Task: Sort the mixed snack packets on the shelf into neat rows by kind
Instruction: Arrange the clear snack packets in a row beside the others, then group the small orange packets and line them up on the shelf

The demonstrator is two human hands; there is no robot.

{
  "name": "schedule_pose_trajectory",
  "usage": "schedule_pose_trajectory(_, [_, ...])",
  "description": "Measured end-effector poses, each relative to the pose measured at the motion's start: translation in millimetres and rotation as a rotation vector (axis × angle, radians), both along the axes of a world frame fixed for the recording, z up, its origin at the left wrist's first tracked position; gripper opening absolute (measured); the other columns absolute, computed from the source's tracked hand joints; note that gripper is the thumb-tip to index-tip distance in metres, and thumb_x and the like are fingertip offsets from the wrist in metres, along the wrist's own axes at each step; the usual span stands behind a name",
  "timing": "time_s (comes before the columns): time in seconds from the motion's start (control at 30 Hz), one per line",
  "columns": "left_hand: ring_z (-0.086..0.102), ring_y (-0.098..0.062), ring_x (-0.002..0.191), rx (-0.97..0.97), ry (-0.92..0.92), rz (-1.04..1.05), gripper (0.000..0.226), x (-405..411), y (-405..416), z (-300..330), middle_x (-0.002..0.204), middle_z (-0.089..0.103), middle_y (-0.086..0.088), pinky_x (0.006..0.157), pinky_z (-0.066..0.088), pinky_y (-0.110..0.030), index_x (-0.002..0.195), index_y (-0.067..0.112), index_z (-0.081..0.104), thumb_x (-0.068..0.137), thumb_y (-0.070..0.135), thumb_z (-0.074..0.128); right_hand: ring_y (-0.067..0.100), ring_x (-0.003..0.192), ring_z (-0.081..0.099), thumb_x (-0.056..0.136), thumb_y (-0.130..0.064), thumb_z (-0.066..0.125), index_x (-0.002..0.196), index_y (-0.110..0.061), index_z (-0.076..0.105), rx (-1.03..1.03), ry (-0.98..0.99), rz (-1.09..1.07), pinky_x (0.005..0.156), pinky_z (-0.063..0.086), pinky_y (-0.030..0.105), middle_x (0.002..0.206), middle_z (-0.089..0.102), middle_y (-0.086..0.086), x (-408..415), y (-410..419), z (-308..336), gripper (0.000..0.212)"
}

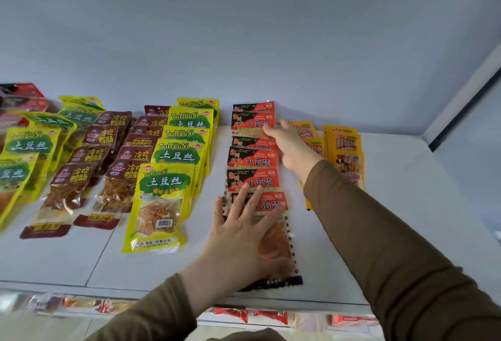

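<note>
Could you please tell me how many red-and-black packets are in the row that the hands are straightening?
6 show: back packet, second, third, fourth, fifth, front packet under the left hand. The right hand may hide more.

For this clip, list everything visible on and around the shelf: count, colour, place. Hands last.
Shelf: one, white, spans the view.
Red-and-black packets: six showing, overlapping row, centre.
Yellow-green packets: one row of about five left of centre, more at far left; exact count unclear.
Dark red packets: two rows, about four or five each, between the yellow-green rows.
Orange-yellow packets: two stacks, right; count unclear.
Red packets: a few, far left rear, blurred.
Lower-shelf packets: several, red and orange, bottom edge.
Left hand: flat on the nearest red-and-black packet.
Right hand: at that row's right edge, near the back.
</note>
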State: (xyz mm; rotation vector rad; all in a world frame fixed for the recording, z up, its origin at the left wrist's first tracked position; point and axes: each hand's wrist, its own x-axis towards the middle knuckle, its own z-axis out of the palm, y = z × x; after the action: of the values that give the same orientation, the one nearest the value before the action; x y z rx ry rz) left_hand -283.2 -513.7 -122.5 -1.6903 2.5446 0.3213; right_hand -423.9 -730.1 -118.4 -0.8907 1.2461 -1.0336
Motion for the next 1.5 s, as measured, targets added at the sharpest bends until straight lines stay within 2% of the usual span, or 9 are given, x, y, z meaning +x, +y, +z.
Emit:
schedule_pose_trajectory(0.43, [-0.035, -0.019, 0.152, -0.029, 0.011, -0.060, 0.099, 40, -43, 0, 0.169, -0.027, 0.007, 0.125, -0.010, -0.060, 0.155, 0.057, -0.016, 0.080, 0.094, 0.036, 0.029, 0.106, 0.072, 0.103, -0.021, 0.061, 0.125, -0.025, 0.054, -0.044, -0.071, -0.035, 0.094, 0.058, 0.053, 0.119, 0.071, 0.009, 18, 1, -2, 0.023])
schedule_pose_trajectory(0.7, [-0.038, -0.018, 0.150, -0.008, 0.013, -0.088, 0.100, 46, -45, 0, 0.169, -0.028, 0.008, 0.125, -0.011, -0.060, 0.153, 0.059, -0.019, 0.075, 0.098, 0.029, 0.031, 0.108, 0.070, 0.105, -0.025, 0.058, 0.139, -0.016, 0.048, 0.043, 0.000, 0.007, 0.098, 0.055, 0.055, 0.122, 0.069, 0.014, 31, 1, 2, 0.036])
schedule_pose_trajectory(0.9, [-0.039, -0.015, 0.149, -0.023, -0.033, -0.076, 0.104, 55, -46, 0, 0.168, -0.030, 0.010, 0.125, -0.014, -0.057, 0.153, 0.056, -0.023, 0.072, 0.102, 0.024, 0.026, 0.115, 0.068, 0.104, -0.053, 0.049, 0.146, -0.020, 0.046, -0.034, -0.036, -0.046, 0.095, 0.056, 0.045, 0.123, 0.070, 0.007, 28, 17, 4, 0.054])
schedule_pose_trajectory(1.07, [-0.041, -0.016, 0.148, -0.086, -0.003, -0.048, 0.111, 60, -43, 5, 0.165, -0.037, 0.005, 0.125, -0.016, -0.054, 0.154, 0.051, -0.026, 0.062, 0.106, 0.000, 0.020, 0.155, 0.024, 0.110, -0.044, 0.038, 0.164, -0.019, 0.017, -0.071, -0.087, -0.139, 0.119, 0.025, 0.034, 0.169, 0.024, 0.002, 13, 55, 5, 0.063])
schedule_pose_trajectory(1.17, [-0.042, -0.021, 0.148, -0.143, -0.058, 0.056, 0.119, 66, -41, 5, 0.160, -0.044, -0.002, 0.125, -0.019, -0.051, 0.154, 0.038, -0.033, 0.060, 0.106, -0.006, 0.015, 0.152, 0.029, 0.110, -0.046, 0.038, 0.162, -0.019, 0.024, -0.057, -0.120, -0.129, 0.112, 0.027, 0.028, 0.165, 0.031, -0.002, 13, 78, -3, 0.061])
schedule_pose_trajectory(1.23, [-0.040, -0.023, 0.148, -0.129, -0.099, 0.078, 0.122, 70, -44, 3, 0.161, -0.042, -0.004, 0.125, -0.019, -0.051, 0.155, 0.035, -0.033, 0.060, 0.107, -0.006, 0.010, 0.143, 0.042, 0.105, -0.060, 0.038, 0.157, -0.025, 0.037, -0.071, -0.098, -0.064, 0.113, 0.033, 0.030, 0.154, 0.046, -0.011, 21, 87, -7, 0.063])
schedule_pose_trajectory(1.3, [-0.038, -0.024, 0.150, -0.088, -0.133, 0.067, 0.121, 72, -48, 2, 0.163, -0.039, -0.004, 0.125, -0.018, -0.053, 0.155, 0.036, -0.032, 0.062, 0.107, -0.002, 0.017, 0.137, 0.053, 0.095, -0.074, 0.041, 0.154, -0.032, 0.042, -0.094, -0.053, -0.022, 0.113, 0.045, 0.047, 0.151, 0.054, -0.004, 31, 88, -7, 0.073])
schedule_pose_trajectory(1.43, [-0.036, -0.023, 0.150, -0.035, -0.143, 0.039, 0.123, 74, -52, 3, 0.164, -0.036, 0.000, 0.125, -0.017, -0.054, 0.156, 0.039, -0.030, 0.057, 0.108, -0.002, 0.023, 0.136, 0.056, 0.062, -0.101, 0.048, 0.150, -0.043, 0.043, -0.091, -0.005, -0.003, 0.110, 0.047, 0.057, 0.151, 0.055, -0.003, 36, 62, -37, 0.106])
schedule_pose_trajectory(1.5, [-0.036, -0.022, 0.150, -0.027, -0.140, 0.036, 0.125, 74, -52, 4, 0.165, -0.036, 0.000, 0.125, -0.017, -0.054, 0.156, 0.039, -0.030, 0.055, 0.109, -0.005, 0.023, 0.138, 0.053, 0.060, -0.103, 0.046, 0.150, -0.044, 0.044, -0.094, 0.016, 0.020, 0.113, 0.044, 0.057, 0.152, 0.054, -0.005, 35, 57, -42, 0.108])
